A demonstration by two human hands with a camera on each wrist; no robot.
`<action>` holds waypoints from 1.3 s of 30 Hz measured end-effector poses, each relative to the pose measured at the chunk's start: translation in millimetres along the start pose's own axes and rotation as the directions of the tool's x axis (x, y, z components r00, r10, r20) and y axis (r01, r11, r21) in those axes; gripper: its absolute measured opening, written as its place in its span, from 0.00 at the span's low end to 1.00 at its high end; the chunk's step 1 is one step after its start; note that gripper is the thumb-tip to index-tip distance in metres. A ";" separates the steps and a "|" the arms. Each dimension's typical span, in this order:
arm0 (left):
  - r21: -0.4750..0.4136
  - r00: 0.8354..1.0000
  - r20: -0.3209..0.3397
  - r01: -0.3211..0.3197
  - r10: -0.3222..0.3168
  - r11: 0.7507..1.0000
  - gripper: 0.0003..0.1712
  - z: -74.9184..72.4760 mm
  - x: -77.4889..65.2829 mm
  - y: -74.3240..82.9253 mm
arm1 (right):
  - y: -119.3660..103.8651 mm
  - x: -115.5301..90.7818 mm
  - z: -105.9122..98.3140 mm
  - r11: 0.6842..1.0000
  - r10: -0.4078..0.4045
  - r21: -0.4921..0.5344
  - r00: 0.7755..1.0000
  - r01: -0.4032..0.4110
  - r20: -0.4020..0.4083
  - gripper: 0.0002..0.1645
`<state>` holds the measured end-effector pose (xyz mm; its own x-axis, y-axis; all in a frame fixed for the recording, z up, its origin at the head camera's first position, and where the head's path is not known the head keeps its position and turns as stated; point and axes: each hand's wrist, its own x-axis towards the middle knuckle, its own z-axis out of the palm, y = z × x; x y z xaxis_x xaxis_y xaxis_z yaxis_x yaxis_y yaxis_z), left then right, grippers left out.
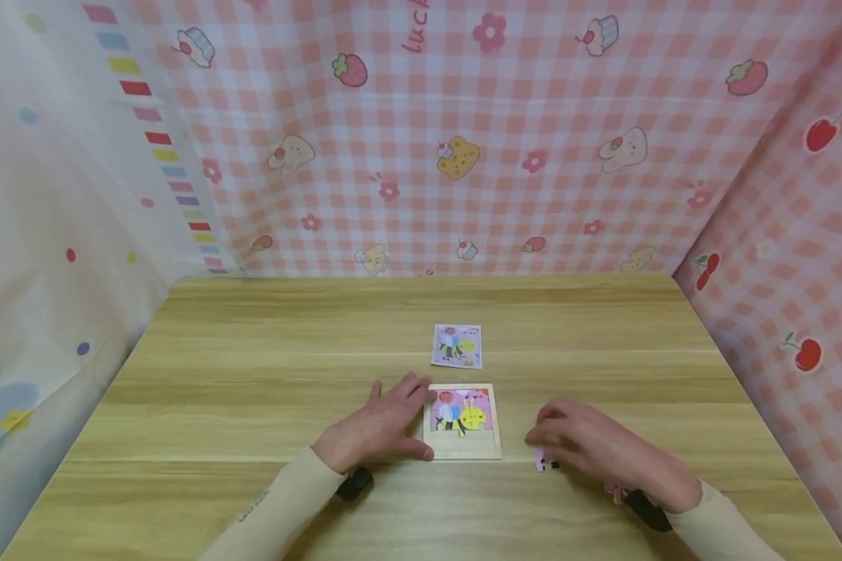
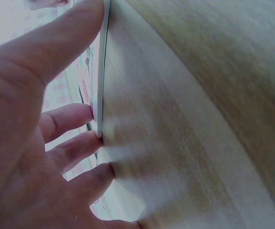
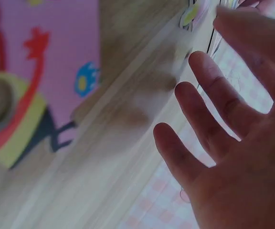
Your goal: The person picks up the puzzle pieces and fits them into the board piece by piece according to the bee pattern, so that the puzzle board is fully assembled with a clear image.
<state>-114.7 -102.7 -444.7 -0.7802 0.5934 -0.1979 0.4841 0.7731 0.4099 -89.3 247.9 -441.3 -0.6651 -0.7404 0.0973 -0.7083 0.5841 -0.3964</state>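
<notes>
A square wooden puzzle tray (image 1: 463,452) lies on the table, with a partly assembled bee picture (image 1: 468,417) covering its upper part. My left hand (image 1: 386,421) rests at the tray's left edge, fingers spread at the upper corner and thumb at the lower one. To the right of the tray, my right hand (image 1: 589,444) is low over the table, its fingers mostly extended and spread. Close by its thumb lies a small pink puzzle piece (image 1: 540,460). Another pink piece (image 3: 61,57), with red, yellow and black markings, is large in the right wrist view, partly hidden under my wrist in the head view.
Behind the tray lies a square picture card (image 1: 456,347) of the bee. The wooden table (image 1: 252,351) meets a pink checked curtain (image 1: 407,156) at the back. More curtain hangs on both sides. Each wrist bears a dark camera strap.
</notes>
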 end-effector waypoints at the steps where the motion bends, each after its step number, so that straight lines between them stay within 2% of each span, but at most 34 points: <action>1: 0.000 1.000 0.000 0.000 0.000 1.000 0.48 0.3 0.2 0.0 | -0.2 -1.3 -0.7 0.999 0.037 0.009 0.999 -0.037 0.012 0.11; 3: 0.000 1.000 -0.001 0.000 0.000 1.000 0.48 0.8 0.5 -0.2 | -0.2 -3.6 -0.8 0.996 0.091 0.011 0.996 -0.091 0.026 0.13; 6: 0.003 1.000 0.001 0.003 -0.003 1.000 0.48 1.4 0.8 -0.6 | 0.4 -6.0 0.2 0.994 0.109 -0.015 0.994 -0.109 0.019 0.13; 9: 0.004 1.000 0.002 0.003 -0.003 1.000 0.48 1.9 1.2 -0.6 | 0.7 -6.7 1.0 0.996 0.086 -0.039 0.996 -0.086 0.004 0.13; 13: 0.004 1.000 0.008 0.006 -0.006 1.000 0.49 1.3 1.2 -0.5 | 0.0 -3.9 1.0 0.998 0.054 -0.019 0.999 -0.054 -0.003 0.14; 21: 0.014 1.000 -0.001 0.001 -0.001 1.000 0.48 0.0 1.0 1.0 | -1.4 2.7 1.2 0.996 0.027 0.083 1.000 -0.026 -0.013 0.14; 27: 0.019 1.000 0.004 0.010 -0.010 1.000 0.48 0.3 0.1 1.2 | -4.6 9.3 0.2 0.987 -0.007 0.159 0.997 0.019 -0.078 0.15; 30: 0.018 1.000 0.005 0.010 -0.010 1.000 0.48 0.6 -0.2 1.2 | -9.0 15.5 -2.1 0.982 0.036 0.187 0.997 -0.023 -0.066 0.13; 35: 0.014 1.000 0.007 0.012 -0.012 1.000 0.48 0.4 0.2 0.7 | -19.1 28.9 -6.5 0.961 0.152 0.237 0.988 -0.141 -0.028 0.10; 39: 0.016 1.000 0.014 0.016 -0.017 1.000 0.48 0.6 0.5 0.0 | -26.5 38.2 -6.2 0.953 0.176 0.261 0.982 -0.152 -0.071 0.09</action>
<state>-114.9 -102.2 -445.4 -0.7824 0.5837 -0.2173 0.4775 0.7861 0.3923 -97.3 206.1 -421.4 -0.7945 -0.6005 0.0910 -0.5126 0.5826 -0.6307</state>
